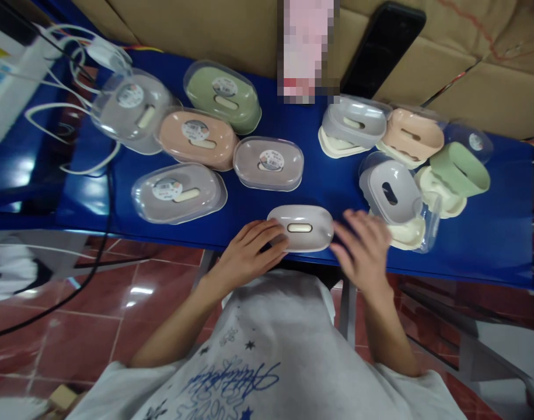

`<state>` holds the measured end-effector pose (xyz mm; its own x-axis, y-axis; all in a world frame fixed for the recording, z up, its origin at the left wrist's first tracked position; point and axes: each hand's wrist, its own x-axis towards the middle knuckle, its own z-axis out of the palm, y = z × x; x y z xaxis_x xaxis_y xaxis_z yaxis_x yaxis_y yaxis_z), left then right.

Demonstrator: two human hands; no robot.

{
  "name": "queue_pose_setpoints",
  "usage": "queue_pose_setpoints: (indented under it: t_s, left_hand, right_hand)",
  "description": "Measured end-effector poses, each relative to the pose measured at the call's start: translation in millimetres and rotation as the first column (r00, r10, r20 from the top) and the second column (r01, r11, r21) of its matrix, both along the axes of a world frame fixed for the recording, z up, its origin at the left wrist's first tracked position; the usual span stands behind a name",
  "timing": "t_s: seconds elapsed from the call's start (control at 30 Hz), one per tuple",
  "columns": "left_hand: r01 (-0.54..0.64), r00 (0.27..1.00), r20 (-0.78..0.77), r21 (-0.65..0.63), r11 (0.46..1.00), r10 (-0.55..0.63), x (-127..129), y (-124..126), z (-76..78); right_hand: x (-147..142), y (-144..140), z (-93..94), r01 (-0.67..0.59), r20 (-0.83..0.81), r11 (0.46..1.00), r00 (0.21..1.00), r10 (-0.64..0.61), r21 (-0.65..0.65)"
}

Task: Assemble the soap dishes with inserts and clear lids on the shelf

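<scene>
A grey oval soap box (308,238) with a cream slot piece in its middle lies at the table's front edge, with no clear lid seen on it. Around its left end are the thumb and fingers of my left hand (251,251), gripping it. My right hand (363,248) is at the right end, fingers apart, slightly blurred; whether the fingertips touch the box is hard to tell. Just behind stands a lidded mauve-grey soap box (253,169) with a round label. To the right of my right hand sits an unassembled grey soap box (398,186) with its cream base.
On the left are lidded soap boxes in green (201,87), peach (174,137) and grey (148,204). Separated peach (428,134) and green (474,169) parts lie right. A black phone (383,46) leans on cardboard; white cables (78,105) run along the blue table's left.
</scene>
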<state>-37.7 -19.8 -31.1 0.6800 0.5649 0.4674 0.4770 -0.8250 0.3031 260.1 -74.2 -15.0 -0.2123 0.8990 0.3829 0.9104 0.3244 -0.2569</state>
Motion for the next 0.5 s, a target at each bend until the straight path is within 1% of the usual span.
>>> queue_pose_setpoints:
  t_s: [0.03, 0.07, 0.1, 0.13, 0.17, 0.23, 0.33, 0.43, 0.5]
  left_hand:
    - [-0.002, 1.000, 0.010, -0.016, 1.000, 0.003, -0.1, -0.7, -1.8]
    - [-0.008, 1.000, 0.024, -0.033, 0.999, 0.009, -0.1, -1.5, -3.8]
    - [-0.015, 0.999, 0.040, -0.050, 0.999, 0.017, 0.1, -2.2, -5.7]
    - [-0.024, 0.998, 0.056, -0.069, 0.997, 0.028, 0.3, -2.8, -7.5]
    - [-0.033, 0.997, 0.069, -0.087, 0.996, 0.039, 0.8, -3.1, -8.9]
    - [-0.051, 0.994, 0.090, -0.108, 0.993, 0.060, 1.9, -3.2, -10.6]
    - [-0.070, 0.990, 0.115, -0.110, 0.992, 0.082, 3.5, -1.9, -10.5]
    - [-0.061, 0.991, 0.114, -0.121, 0.991, 0.075, 3.8, -0.2, -8.6]
    - [-0.038, 0.993, 0.103, -0.128, 0.991, 0.051, 3.0, 0.4, -7.3]
  right_hand:
    - [9.3, 5.0, 1.8, 0.137, 0.014, 0.990, 0.990, -0.137, 0.041]
    - [18.1, 10.2, 3.3, 0.257, 0.026, 0.964, 0.965, -0.259, 0.072]
    - [25.6, 15.0, 4.4, 0.342, 0.039, 0.936, 0.937, -0.346, 0.084]
    - [31.1, 18.9, 5.2, 0.392, 0.049, 0.916, 0.917, -0.396, 0.086]
    - [34.2, 21.7, 5.8, 0.410, 0.051, 0.908, 0.908, -0.415, 0.081]
    - [33.2, 23.8, 6.2, 0.390, 0.023, 0.915, 0.919, -0.394, 0.099]
    - [20.7, 22.5, 4.3, 0.333, -0.030, 0.930, 0.943, -0.333, 0.155]
    - [9.4, 26.0, 0.7, 0.270, -0.007, 0.954, 0.963, -0.271, 0.130]
    - [8.0, 31.1, 1.1, 0.207, 0.055, 0.975, 0.976, -0.212, 0.083]
